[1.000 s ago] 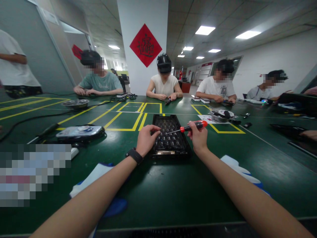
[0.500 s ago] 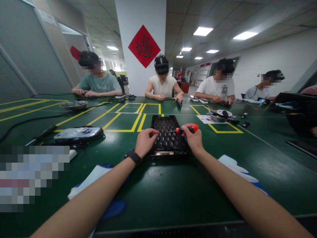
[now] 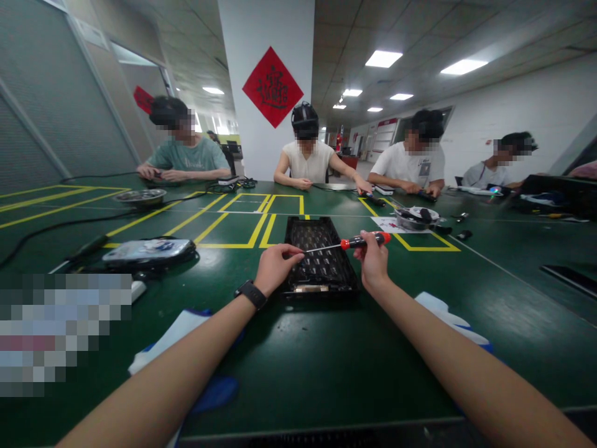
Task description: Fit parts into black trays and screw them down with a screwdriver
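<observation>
My right hand (image 3: 374, 261) grips a red and black screwdriver (image 3: 366, 240) by its handle, the thin shaft pointing left. Over the left side of a black plastic tray-like housing (image 3: 345, 274), my left hand (image 3: 276, 267) is closed in a pinch at the screwdriver's tip. Whatever sits between those fingertips is too small to make out. The housing lies flat on the green table, its inside dotted with rows of small pale shapes. A light-coloured strip (image 3: 311, 289) shows at its near end.
White and blue gloves (image 3: 170, 339) lie under my left forearm, and another glove (image 3: 450, 317) by the right. A phone (image 3: 149, 250) and cables are at left. Metal bowls (image 3: 140, 198) stand farther back, one holding tools (image 3: 417, 218). Several people sit across the table.
My right hand has drawn the screwdriver to the right and turned its handle up slightly. The left hand stays nearly in place. The person opposite has stretched an arm to the right.
</observation>
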`<state>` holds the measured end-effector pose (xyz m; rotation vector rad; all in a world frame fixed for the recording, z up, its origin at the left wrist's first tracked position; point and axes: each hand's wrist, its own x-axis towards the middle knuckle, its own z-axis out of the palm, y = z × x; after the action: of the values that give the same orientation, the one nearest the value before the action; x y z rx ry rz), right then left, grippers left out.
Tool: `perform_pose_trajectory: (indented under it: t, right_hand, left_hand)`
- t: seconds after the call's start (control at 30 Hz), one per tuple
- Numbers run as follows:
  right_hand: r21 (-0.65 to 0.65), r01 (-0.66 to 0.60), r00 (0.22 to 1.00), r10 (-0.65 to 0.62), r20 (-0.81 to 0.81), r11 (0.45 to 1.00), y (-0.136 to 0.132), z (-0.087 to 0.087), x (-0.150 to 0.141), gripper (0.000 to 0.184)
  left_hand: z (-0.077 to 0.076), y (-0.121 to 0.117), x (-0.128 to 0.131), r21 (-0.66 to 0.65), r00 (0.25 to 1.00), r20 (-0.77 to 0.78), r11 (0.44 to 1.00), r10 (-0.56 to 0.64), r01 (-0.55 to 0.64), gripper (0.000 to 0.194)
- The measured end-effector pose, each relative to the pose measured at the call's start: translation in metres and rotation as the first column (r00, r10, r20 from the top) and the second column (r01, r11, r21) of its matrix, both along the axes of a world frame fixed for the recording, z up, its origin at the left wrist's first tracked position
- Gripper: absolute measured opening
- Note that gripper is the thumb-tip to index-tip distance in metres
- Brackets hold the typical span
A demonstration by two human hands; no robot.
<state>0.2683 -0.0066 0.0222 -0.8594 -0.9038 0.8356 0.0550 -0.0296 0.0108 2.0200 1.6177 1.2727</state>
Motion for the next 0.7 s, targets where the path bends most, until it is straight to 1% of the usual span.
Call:
perform_pose_trajectory:
  t: [0.23, 0.27, 0.33, 0.4, 0.43, 0.47, 0.5, 0.53, 0.6, 0.67, 0.7]
  right_hand:
    - [0.010, -0.005, 1.000, 0.005, 0.023, 1.000, -0.004, 0.001, -0.001, 0.028]
    - [0.018, 0.007, 0.999, -0.008, 0.035, 1.000, -0.004, 0.001, -0.001, 0.028]
    - [0.026, 0.071, 0.997, -0.071, 0.035, 0.997, -0.005, 0.002, 0.001, 0.027]
    - [0.002, 0.148, 0.988, -0.148, -0.031, 0.989, -0.004, 0.004, 0.004, 0.027]
    - [-0.027, 0.166, 0.982, -0.167, -0.087, 0.986, -0.004, 0.005, 0.006, 0.027]
    - [-0.066, 0.150, 0.976, -0.159, -0.149, 0.986, -0.003, 0.007, 0.008, 0.028]
    - [-0.106, 0.103, 0.969, -0.123, -0.212, 0.989, -0.002, 0.009, 0.009, 0.030]
    - [-0.140, 0.029, 0.960, -0.066, -0.271, 0.990, -0.001, 0.010, 0.010, 0.033]
    - [-0.166, -0.152, 0.925, 0.081, -0.371, 0.974, 0.001, 0.012, 0.011, 0.041]
    - [-0.126, -0.310, 0.875, 0.231, -0.425, 0.942, 0.002, 0.012, 0.010, 0.046]
    - [-0.097, -0.365, 0.855, 0.292, -0.428, 0.926, 0.003, 0.011, 0.009, 0.047]
  left_hand:
    - [0.002, 0.000, 0.000, -0.016, 0.999, -0.025, 0.999, 0.040, -0.040, 0.023]
    - [0.001, 0.001, 0.000, -0.010, 0.998, -0.030, 0.999, 0.048, -0.049, 0.023]
    - [0.000, 0.002, 0.000, -0.002, 0.997, -0.037, 0.998, 0.069, -0.069, 0.024]
    - [0.000, 0.003, 0.000, -0.006, 0.996, -0.043, 0.996, 0.083, -0.084, 0.025]
    - [-0.001, 0.003, 0.000, -0.014, 0.995, -0.048, 0.996, 0.086, -0.086, 0.025]
    - [-0.001, 0.004, 0.000, -0.025, 0.995, -0.053, 0.996, 0.085, -0.087, 0.025]
    - [-0.001, 0.004, 0.000, -0.036, 0.995, -0.056, 0.996, 0.080, -0.083, 0.025]
    - [-0.001, 0.005, 0.000, -0.046, 0.996, -0.056, 0.996, 0.073, -0.076, 0.025]
    - [-0.002, 0.005, 0.000, -0.061, 0.997, -0.052, 0.996, 0.056, -0.059, 0.025]
    - [-0.002, 0.005, 0.000, -0.062, 0.998, -0.051, 0.997, 0.046, -0.049, 0.024]
    - [-0.002, 0.004, 0.000, -0.057, 0.998, -0.055, 0.997, 0.042, -0.045, 0.024]
